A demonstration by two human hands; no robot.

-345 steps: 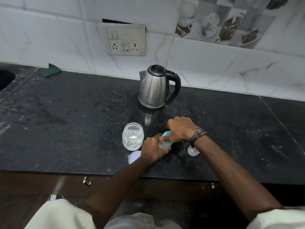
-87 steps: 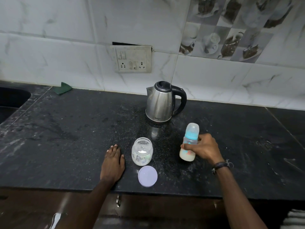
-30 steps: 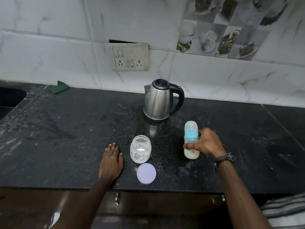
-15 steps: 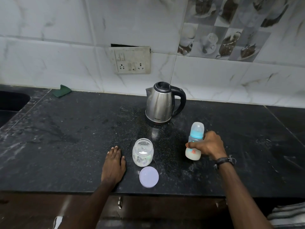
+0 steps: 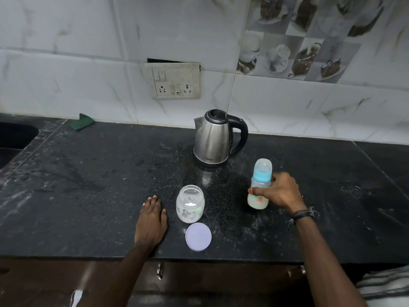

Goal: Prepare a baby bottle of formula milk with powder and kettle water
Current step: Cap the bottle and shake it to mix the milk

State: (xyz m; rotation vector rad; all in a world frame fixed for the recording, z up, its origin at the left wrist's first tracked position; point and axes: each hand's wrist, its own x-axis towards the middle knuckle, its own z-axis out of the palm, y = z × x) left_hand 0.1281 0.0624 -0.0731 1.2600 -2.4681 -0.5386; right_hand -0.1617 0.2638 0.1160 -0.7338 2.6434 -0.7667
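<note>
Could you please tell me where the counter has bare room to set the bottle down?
The counter is bare between the sink edge and the left hand, and right of the right hand. It is crowded around the kettle, jar and lid.

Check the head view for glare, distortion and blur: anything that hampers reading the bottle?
Head view: wide-angle bending curves the counter edges and wall tiles; soft glare streaks the kettle, with its reflection on the stone below; the bottle in the right hand is slightly soft but readable, milky at the bottom; the left hand is sharp; lighting dim, even.
</note>
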